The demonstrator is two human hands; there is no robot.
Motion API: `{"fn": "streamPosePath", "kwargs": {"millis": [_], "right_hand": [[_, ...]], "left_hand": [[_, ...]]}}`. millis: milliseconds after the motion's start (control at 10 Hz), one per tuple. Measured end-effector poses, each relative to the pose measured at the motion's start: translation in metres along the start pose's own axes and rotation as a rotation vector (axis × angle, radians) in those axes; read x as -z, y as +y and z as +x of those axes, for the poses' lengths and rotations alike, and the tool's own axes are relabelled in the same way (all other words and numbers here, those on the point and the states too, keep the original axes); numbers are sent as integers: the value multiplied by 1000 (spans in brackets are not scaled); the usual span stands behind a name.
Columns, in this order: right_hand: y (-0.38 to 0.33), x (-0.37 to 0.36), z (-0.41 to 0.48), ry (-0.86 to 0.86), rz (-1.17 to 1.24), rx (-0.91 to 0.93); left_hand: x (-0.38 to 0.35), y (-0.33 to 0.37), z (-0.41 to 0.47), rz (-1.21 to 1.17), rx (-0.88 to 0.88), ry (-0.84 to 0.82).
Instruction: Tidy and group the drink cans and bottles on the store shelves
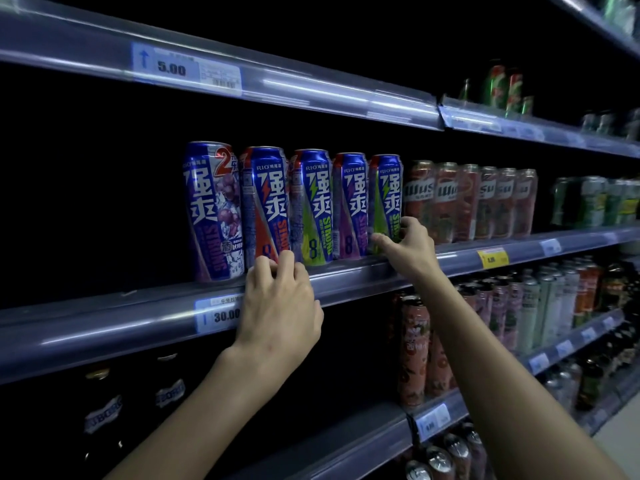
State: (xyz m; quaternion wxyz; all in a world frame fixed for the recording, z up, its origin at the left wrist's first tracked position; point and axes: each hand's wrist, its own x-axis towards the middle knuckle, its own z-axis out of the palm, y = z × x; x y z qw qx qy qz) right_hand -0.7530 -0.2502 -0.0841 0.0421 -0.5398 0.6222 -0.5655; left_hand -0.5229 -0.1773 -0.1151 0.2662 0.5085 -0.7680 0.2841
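Several tall blue RIO cans stand in a row at the front of the middle shelf (pixel 346 282). My left hand (pixel 280 303) grips the base of the second can, the blue and orange one (pixel 265 199). A blue and purple grape can (pixel 211 209) stands at the row's left end. My right hand (pixel 408 245) holds the lower part of the rightmost can, blue and green (pixel 386 199), thumb on its front. Between them stand a green-striped can (pixel 313 202) and a purple-striped can (pixel 349 202).
Red Wusu cans (pixel 467 202) stand right beside the RIO row, green cans (pixel 595 202) farther right. The shelf left of the grape can is dark. Below are peach cans (pixel 414 348), dark bottles (pixel 100 410) and mixed cans. Green bottles (pixel 505 86) sit on the upper shelf.
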Motion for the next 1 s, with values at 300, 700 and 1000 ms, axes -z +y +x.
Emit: {"fn": "streamPosePath", "kwargs": {"millis": [300, 700, 1000], "right_hand": [[2, 0, -2, -12, -23, 12], [4, -13, -10, -16, -63, -25], [-10, -27, -39, 202, -145, 63]], "left_hand": [[-2, -1, -1, -36, -7, 12], [0, -17, -3, -140, -38, 15], [5, -33, -13, -446, -57, -25]]}}
